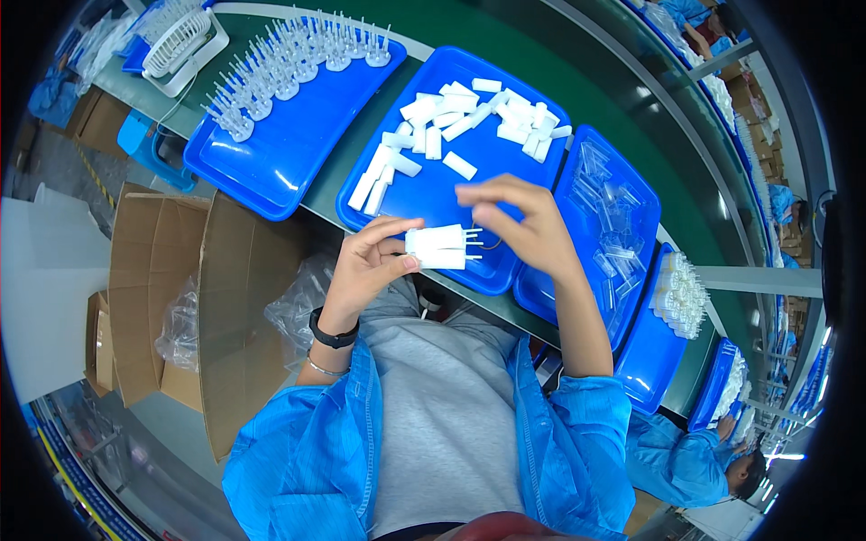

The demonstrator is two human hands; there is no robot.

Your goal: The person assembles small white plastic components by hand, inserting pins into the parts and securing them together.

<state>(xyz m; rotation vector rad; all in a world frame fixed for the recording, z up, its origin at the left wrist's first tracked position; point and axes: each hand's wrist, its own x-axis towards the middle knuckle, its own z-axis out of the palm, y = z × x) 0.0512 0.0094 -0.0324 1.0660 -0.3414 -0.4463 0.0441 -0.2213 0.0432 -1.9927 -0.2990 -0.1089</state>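
Observation:
My left hand (363, 263) is closed around a small stack of white rectangular plastic pieces (436, 249). Thin white stems stick out of their right ends. Just up and to the right, my right hand (534, 221) hovers with thumb and forefinger apart, and I see nothing between them. Both hands are over the near edge of a blue tray (419, 194). Loose white rectangular pieces (442, 113) lie heaped across its far part, and one lies alone nearer the middle.
At the left, another blue tray (280, 167) holds rows of white stemmed parts (302, 56). Clear plastic pieces (609, 212) fill a tray at the right, with white parts (681, 293) beyond. A white fan (185, 50), a cardboard box (244, 316) and a co-worker (686, 464) are nearby.

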